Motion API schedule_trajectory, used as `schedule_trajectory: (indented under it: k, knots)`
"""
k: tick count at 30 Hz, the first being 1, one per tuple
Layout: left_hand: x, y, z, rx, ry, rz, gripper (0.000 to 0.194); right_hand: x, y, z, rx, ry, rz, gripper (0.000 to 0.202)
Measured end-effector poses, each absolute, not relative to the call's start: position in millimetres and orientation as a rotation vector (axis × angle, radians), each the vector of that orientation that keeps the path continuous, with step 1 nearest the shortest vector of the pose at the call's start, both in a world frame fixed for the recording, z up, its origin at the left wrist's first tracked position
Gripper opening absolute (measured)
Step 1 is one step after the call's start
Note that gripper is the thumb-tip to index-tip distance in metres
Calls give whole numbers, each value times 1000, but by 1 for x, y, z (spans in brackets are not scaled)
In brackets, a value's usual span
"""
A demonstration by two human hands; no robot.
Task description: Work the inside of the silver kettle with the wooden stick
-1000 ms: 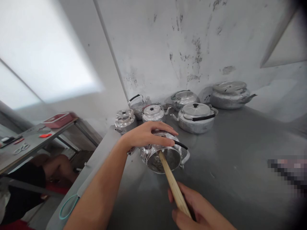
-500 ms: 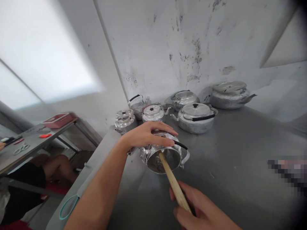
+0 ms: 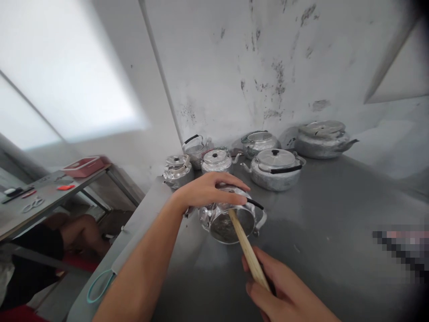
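A dented silver kettle [image 3: 214, 226] lies tipped on the grey table, its round opening facing me. My left hand [image 3: 214, 192] rests over its upper side, fingers wrapped round it near the black handle grip. My right hand [image 3: 278, 286] is closed round a pale wooden stick [image 3: 250, 252]. The stick's far end reaches into the kettle's opening, at the upper rim; its tip is hidden inside.
Behind stand several kettles, among them a lidded one [image 3: 275, 172] and a large one [image 3: 320, 141] by the wall. At the left, another table [image 3: 50, 197] holds a pink basket [image 3: 83, 168] and scissors [image 3: 32, 205]. A seated person's leg [image 3: 78, 232] shows beneath it.
The view has shifted slightly, so most things appear a little lower and further right. The stick's far end has moved slightly to the right along the kettle's rim. Both hands keep their holds.
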State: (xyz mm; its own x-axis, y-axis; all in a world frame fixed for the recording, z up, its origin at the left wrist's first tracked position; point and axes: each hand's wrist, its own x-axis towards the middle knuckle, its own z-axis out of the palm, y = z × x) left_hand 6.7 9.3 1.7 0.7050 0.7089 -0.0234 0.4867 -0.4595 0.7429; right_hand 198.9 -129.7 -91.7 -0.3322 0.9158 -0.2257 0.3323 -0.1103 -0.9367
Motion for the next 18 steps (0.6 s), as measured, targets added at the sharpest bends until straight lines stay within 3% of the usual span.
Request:
schedule_trajectory:
  k: [4,10,14,18]
  knots:
    - [4,11,1,2206,992,465,47,201,-123,-87,-1406,-1814,1484,10]
    - [-2,8,-3,2282,1089,593,48,221,-100,-83,-1411,-2264,981,14]
    - [-11,-13,-3,2364,1121,460,66,237,-94,-73,-1448,-2411,787,17]
    - [-21,-35,-5,2382,1290,375,61,248,-98,-69,-1473,-2550,635,15]
